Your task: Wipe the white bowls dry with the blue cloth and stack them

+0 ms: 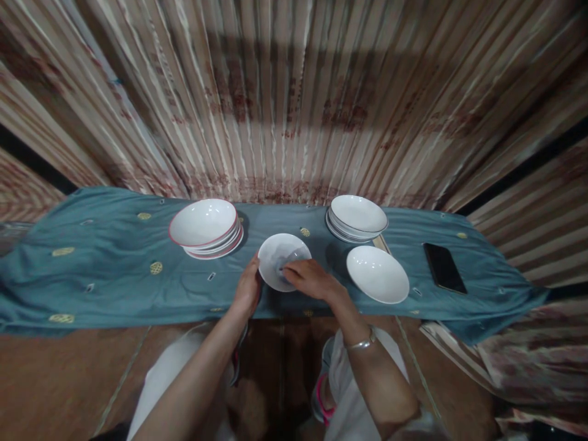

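Head view: with the left hand (pixel 248 286) grasping the rim of the white bowl (pixel 278 252), between the red-rimmed stack (pixel 205 225) and dark-rimmed stack (pixel 358 216) on the bench (pixel 117 282), firm support there should steady it against the right hand (pixel 309 277), curled inside, its hold impossible to tell.

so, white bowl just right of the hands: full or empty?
Empty: the white bowl sits open side up, its glossy inside bare apart from light reflections.
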A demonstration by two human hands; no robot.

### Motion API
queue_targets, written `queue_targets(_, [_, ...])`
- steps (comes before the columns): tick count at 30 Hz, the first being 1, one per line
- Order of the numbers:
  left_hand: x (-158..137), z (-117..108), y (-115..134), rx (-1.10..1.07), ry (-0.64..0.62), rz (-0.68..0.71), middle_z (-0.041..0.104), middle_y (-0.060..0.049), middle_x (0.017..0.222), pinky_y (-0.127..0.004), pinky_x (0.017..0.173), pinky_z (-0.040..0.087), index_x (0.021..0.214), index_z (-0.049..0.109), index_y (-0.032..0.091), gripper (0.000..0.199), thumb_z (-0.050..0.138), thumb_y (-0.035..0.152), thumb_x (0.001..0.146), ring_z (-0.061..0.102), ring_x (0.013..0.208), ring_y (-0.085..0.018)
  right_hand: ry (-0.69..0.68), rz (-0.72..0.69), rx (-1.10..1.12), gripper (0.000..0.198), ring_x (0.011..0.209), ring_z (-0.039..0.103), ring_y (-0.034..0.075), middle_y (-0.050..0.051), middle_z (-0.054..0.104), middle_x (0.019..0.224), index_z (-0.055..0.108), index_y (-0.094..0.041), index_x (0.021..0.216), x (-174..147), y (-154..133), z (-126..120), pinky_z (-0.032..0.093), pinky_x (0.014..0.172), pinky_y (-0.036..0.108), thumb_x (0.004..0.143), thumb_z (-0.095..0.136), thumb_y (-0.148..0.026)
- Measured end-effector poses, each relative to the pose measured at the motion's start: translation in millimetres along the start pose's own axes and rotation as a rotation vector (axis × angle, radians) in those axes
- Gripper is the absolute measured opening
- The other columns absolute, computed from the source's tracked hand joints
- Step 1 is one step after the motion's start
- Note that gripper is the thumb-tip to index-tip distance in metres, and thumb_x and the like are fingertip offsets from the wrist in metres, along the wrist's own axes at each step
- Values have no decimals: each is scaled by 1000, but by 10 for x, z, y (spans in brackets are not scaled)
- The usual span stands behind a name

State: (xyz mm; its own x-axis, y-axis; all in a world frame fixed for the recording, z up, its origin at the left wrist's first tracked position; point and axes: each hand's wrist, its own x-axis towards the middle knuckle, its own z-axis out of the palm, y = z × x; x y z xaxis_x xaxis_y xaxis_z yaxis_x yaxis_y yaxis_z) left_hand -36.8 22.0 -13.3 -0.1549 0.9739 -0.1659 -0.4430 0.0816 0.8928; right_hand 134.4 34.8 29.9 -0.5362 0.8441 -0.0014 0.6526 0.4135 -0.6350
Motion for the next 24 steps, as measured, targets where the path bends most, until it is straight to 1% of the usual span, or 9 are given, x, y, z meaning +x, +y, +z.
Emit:
queue_targets(3, [32, -40, -21, -21, 35, -25, 70, -15, 130, -44, 112, 42, 123, 67, 14, 61, 73, 47, 73, 59, 129, -29, -26, -34, 100, 28, 87, 68, 21, 3, 78, 91, 79, -25, 92, 20, 14, -78, 47, 84, 31, 92, 52, -21])
queue_targets(6, [34, -61, -2, -46, 26, -41, 72, -14, 125, -44, 107, 48, 128, 65, 15, 67, 77, 47, 71, 64, 121, -29, -23, -66, 162, 29, 93, 70, 22, 3, 79, 96, 81, -25, 96, 22, 35, -76, 48, 86, 33, 84, 56, -15])
queue_targets(11, [51, -44, 34, -67, 44, -66, 76, -13, 113, -44, 100, 53, 127, 66, 13, 65, 78, 43, 71, 69, 110, -29, -128, -144, 196, 35, 96, 72, 23, 4, 80, 101, 81, -22, 97, 41, 22, 52, 50, 89, 33, 79, 55, -8])
queue_targets(15, [77, -29, 22, -82, 52, -62, 77, -12, 109, -45, 102, 52, 122, 68, 12, 58, 77, 41, 71, 71, 108, -28, -134, -220, 243, 39, 102, 72, 23, 3, 79, 110, 80, -23, 103, 95, 0, 179, 52, 96, 37, 81, 51, -6])
queue_targets(17, [85, -28, 16, -86, 57, -59, 78, -13, 107, -44, 104, 51, 117, 70, 12, 54, 76, 39, 71, 70, 109, -28, -128, -238, 271, 42, 111, 70, 23, 3, 76, 119, 78, -23, 109, 115, -10, 231, 50, 103, 38, 83, 50, -6])
queue_targets(20, [86, -30, 17, -97, 61, -63, 78, -13, 105, -43, 104, 51, 112, 71, 11, 49, 77, 37, 71, 70, 111, -28, -95, -240, 309, 49, 128, 61, 23, 4, 69, 134, 74, -24, 120, 120, -29, 288, 42, 114, 42, 84, 48, -4])
queue_targets(24, [75, -35, 34, -132, 71, -88, 78, -13, 105, -42, 105, 51, 111, 71, 11, 46, 77, 34, 71, 70, 112, -28, -39, -256, 318, 56, 139, 52, 22, 6, 59, 147, 65, -22, 134, 105, -48, 359, 37, 120, 45, 86, 45, -2])
